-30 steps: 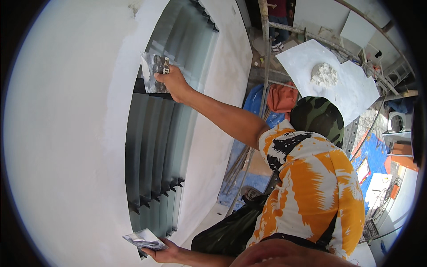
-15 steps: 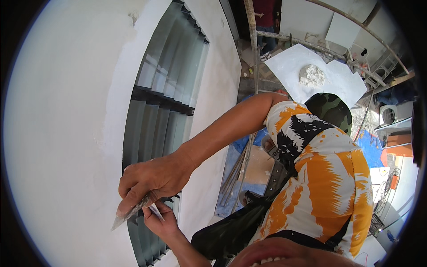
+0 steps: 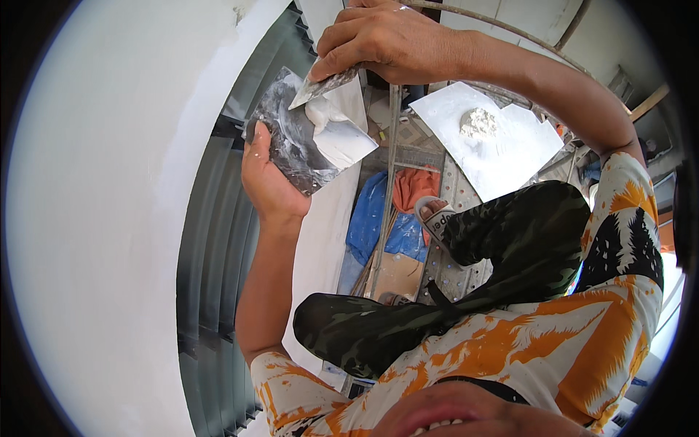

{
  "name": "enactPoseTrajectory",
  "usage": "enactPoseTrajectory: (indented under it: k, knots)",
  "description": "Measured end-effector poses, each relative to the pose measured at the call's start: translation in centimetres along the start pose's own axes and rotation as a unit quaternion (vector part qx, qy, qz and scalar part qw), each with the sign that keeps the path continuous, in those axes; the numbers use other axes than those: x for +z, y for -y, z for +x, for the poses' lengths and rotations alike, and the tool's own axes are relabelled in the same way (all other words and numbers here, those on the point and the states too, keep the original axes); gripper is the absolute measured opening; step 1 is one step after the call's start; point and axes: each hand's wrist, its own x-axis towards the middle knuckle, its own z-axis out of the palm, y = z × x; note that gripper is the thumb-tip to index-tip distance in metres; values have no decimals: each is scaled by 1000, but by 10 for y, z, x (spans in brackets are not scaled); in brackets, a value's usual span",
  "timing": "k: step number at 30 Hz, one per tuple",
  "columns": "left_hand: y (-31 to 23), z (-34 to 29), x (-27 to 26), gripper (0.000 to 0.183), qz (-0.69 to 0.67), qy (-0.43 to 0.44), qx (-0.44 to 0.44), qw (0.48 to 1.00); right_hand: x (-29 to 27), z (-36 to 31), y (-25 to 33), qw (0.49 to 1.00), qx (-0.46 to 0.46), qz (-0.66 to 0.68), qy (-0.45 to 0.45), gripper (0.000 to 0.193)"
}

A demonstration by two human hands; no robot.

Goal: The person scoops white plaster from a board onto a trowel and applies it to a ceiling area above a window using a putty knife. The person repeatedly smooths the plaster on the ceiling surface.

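My left hand [image 3: 273, 178] grips a square, smeared metal plate [image 3: 282, 149] from its lower left edge, thumb on the face. White putty [image 3: 342, 140] is heaped on the plate's right half. Above it, my right hand [image 3: 386, 42] pinches a flat putty knife [image 3: 320, 87], its blade over the plate and close to the putty. Whether the blade touches the putty I cannot tell. Left of both hands is the white wall [image 3: 109, 204], with a lighter coated band beside the louvred window [image 3: 211, 291].
A scaffold pole [image 3: 386, 197] stands just right of the plate. My sandalled foot [image 3: 435, 216] is on a perforated metal platform [image 3: 466, 280]. Beyond lies a white board [image 3: 502, 156] with a putty heap [image 3: 478, 124]. Blue sheeting [image 3: 366, 218] and orange cloth [image 3: 415, 188] lie below.
My right hand has moved from the wall's lower left up and rightward with the putty knife. My left hand has risen, bringing the plate and its putty into full view.
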Motion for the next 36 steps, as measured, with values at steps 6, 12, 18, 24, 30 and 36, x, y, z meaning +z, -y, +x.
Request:
enactPoseTrajectory:
  k: [6, 12, 18, 24, 30, 36]
  knots:
    - [36, 35, 105, 35, 42, -27, 38, 998, -59, -27, -8, 993, 17, 0, 113, 33]
    - [60, 47, 170, 38, 0, -89, 108, 990, -109, -133, -30, 977, 162, 3, 137, 30]
    - [50, 26, 168, 42, 14, -165, 142, 976, 43, -358, -14, 882, 457, -76, 85, 35]
    - [49, 18, 143, 37, 87, -229, 115, 963, 106, -475, -26, 814, 581, -2, -16, 32]
    - [95, 35, 123, 36, 53, -189, 19, 980, 29, -431, -16, 731, 610, 222, -211, 25]
    - [237, 27, 199, 37, -27, -162, -288, 943, -25, -342, 26, 750, 436, 347, -357, 32]
